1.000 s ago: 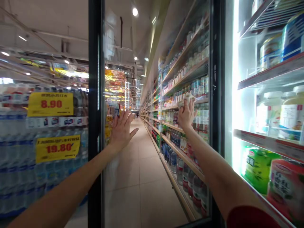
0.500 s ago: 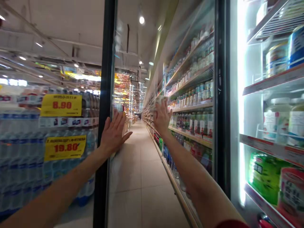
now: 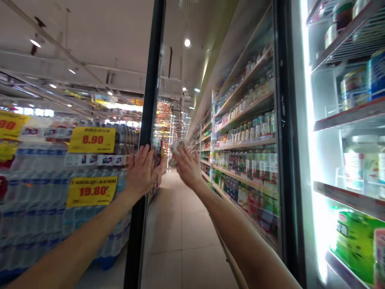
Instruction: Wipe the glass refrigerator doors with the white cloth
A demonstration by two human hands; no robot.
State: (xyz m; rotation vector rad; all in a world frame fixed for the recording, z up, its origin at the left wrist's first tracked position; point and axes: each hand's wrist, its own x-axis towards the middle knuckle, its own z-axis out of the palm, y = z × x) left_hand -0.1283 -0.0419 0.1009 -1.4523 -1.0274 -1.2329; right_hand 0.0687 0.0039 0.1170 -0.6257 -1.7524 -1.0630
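Observation:
A glass door (image 3: 192,237) with a black frame (image 3: 149,96) stands swung out in front of me. My left hand (image 3: 140,170) lies against the frame's left upright, fingers spread and holding nothing. Under the fingers of my right hand (image 3: 189,167) is a crumpled pale cloth (image 3: 178,148), pressed to the glass at about mid-height. The hand and the cloth are slightly blurred. Through or in the glass I see shelves of bottles and cans (image 3: 249,128) and a tiled aisle floor.
Close on the right is a lit cooler with shelves (image 3: 349,116) holding cans, jars and a green pack (image 3: 357,241). To the left, stacked bottled water (image 3: 33,204) carries yellow price signs (image 3: 92,139).
My right hand has slid the cloth leftward over the glass. My left hand now sits more on the black frame, and the view has shifted a little.

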